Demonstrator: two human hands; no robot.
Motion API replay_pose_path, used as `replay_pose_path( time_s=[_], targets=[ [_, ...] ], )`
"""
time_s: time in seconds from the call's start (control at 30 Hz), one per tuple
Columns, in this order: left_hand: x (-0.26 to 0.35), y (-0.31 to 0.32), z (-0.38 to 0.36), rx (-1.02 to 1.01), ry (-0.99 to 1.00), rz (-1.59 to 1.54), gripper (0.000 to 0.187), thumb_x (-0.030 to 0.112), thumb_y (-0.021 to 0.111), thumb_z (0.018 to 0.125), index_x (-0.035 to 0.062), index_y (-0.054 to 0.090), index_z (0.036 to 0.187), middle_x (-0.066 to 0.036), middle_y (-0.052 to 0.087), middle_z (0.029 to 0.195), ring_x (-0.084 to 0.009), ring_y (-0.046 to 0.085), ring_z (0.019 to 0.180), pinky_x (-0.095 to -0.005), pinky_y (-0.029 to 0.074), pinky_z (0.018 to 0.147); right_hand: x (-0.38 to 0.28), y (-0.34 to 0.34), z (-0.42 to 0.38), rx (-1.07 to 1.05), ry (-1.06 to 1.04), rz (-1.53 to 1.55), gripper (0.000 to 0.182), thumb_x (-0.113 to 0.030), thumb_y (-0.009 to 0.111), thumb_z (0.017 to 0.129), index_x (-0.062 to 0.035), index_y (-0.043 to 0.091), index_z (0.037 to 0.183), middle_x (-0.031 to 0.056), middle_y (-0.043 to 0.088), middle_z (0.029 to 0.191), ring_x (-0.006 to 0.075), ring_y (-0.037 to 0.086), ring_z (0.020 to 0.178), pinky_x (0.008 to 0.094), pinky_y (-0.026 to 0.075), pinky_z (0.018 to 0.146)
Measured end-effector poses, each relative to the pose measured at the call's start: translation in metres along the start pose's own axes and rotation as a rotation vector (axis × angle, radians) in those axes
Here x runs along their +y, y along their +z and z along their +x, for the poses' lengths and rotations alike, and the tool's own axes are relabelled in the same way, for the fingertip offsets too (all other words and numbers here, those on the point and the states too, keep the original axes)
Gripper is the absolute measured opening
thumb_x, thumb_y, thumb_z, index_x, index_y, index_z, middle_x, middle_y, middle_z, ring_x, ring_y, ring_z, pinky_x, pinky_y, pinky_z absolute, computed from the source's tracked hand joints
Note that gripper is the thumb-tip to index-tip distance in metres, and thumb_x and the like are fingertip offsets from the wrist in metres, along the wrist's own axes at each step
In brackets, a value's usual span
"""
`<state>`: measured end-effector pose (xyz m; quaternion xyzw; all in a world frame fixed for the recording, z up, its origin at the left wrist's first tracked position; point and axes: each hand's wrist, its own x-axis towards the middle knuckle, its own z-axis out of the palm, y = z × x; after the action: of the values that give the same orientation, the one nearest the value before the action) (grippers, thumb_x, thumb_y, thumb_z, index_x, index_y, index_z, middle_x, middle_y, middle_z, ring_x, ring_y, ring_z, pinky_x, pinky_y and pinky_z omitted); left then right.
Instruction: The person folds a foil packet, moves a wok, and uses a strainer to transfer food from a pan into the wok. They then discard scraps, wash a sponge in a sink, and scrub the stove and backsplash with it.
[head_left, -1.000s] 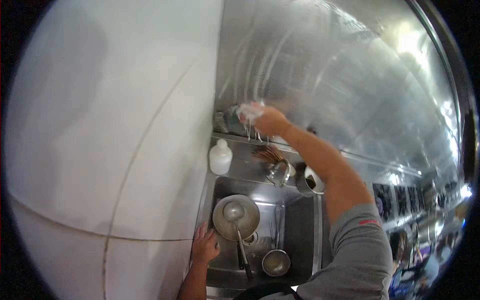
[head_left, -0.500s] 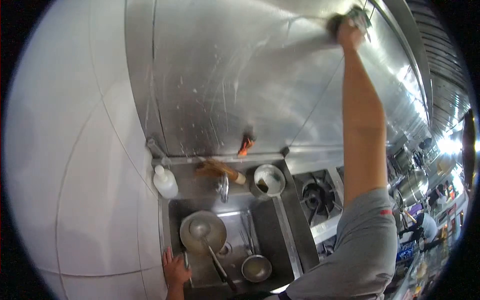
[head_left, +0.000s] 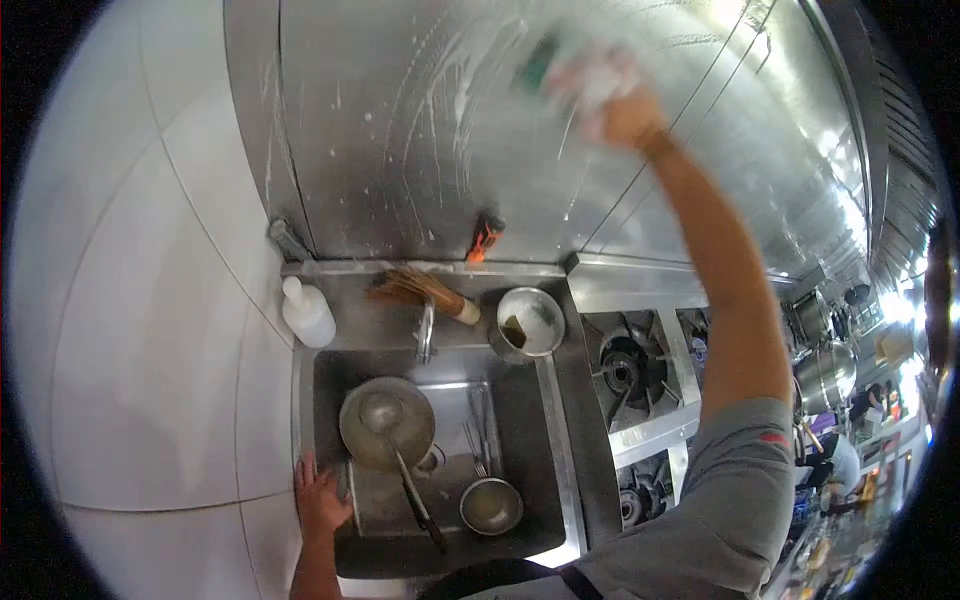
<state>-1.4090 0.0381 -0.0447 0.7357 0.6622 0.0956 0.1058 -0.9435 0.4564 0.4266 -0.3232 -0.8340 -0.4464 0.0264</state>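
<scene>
My right hand (head_left: pixel 620 100) is raised against the stainless steel wall panel (head_left: pixel 400 120), closed on a blurred green scrubbing pad (head_left: pixel 540 62) with white foam around it. Soapy streaks mark the panel. My left hand (head_left: pixel 322 500) rests on the left rim of the sink (head_left: pixel 530 520), fingers spread, with nothing in it. Inside the sink lie a large round pan (head_left: pixel 360 445) with a ladle (head_left: pixel 405 475) across it, a smaller bowl-shaped ladle (head_left: pixel 491 506) and a fork-like utensil (head_left: pixel 474 450).
Behind the sink stand a white bottle (head_left: pixel 308 315), a bundled brush (head_left: pixel 430 292), a faucet (head_left: pixel 426 335) and a metal pot (head_left: pixel 530 322). Gas burners (head_left: pixel 625 370) are at the right. Another person (head_left: pixel 840 462) is in the far right background.
My right hand has swept left and slightly down across the panel with the pad. My left hand stays on the sink rim. The view has shifted, and more of the burners shows.
</scene>
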Motion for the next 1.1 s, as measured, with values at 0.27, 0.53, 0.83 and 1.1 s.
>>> replay_pose_path(
  time_s=[0.27, 0.53, 0.83, 1.1],
  targets=[
    [0.006, -0.003, 0.008, 0.008, 0.0, 0.031, 0.05, 0.027, 0.076, 0.065, 0.0, 0.071, 0.106, -0.014, 0.063, 0.122, -0.0333, 0.027, 0.144, -0.0513, 0.016, 0.121, 0.023, 0.102, -0.025, 0.313, 0.596, -0.226, 0.03, -0.041, 0.055, 0.087, -0.0133, 0.059, 0.097, 0.0185, 0.06, 0.098, 0.0436, 0.054, 0.108, 0.0631, 0.017, 0.114],
    [0.004, -0.005, 0.002, -0.025, -0.045, 0.06, 0.05, 0.032, 0.075, 0.067, 0.0016, 0.071, 0.106, -0.013, 0.062, 0.127, -0.0322, 0.023, 0.146, -0.0494, 0.014, 0.121, -0.115, 0.136, -0.143, -0.569, 0.114, 0.474, 0.05, -0.024, 0.062, 0.081, -0.0305, 0.061, 0.13, -0.0026, 0.052, 0.14, 0.0239, 0.045, 0.129, 0.0388, 0.028, 0.116],
    [0.013, -0.019, 0.006, 0.005, 0.0, 0.018, 0.046, 0.029, 0.078, 0.065, 0.0003, 0.073, 0.101, -0.016, 0.065, 0.119, -0.0345, 0.026, 0.145, -0.0512, 0.018, 0.12, 0.12, -0.055, 0.051, 0.609, 1.06, 0.328, 0.054, -0.04, 0.047, 0.094, -0.0084, 0.052, 0.138, 0.0182, 0.059, 0.133, 0.0367, 0.047, 0.129, 0.0571, 0.023, 0.114],
    [-0.003, -0.014, 0.001, -0.006, 0.058, 0.022, 0.051, 0.032, 0.077, 0.067, -0.0032, 0.071, 0.103, -0.018, 0.064, 0.121, -0.0355, 0.026, 0.144, -0.0521, 0.018, 0.119, -0.23, 0.093, 0.034, 0.058, 0.011, 0.032, 0.059, -0.019, 0.054, 0.087, -0.0312, 0.041, 0.143, 0.0142, 0.048, 0.141, 0.0368, 0.055, 0.119, 0.052, 0.043, 0.103]
  ],
)
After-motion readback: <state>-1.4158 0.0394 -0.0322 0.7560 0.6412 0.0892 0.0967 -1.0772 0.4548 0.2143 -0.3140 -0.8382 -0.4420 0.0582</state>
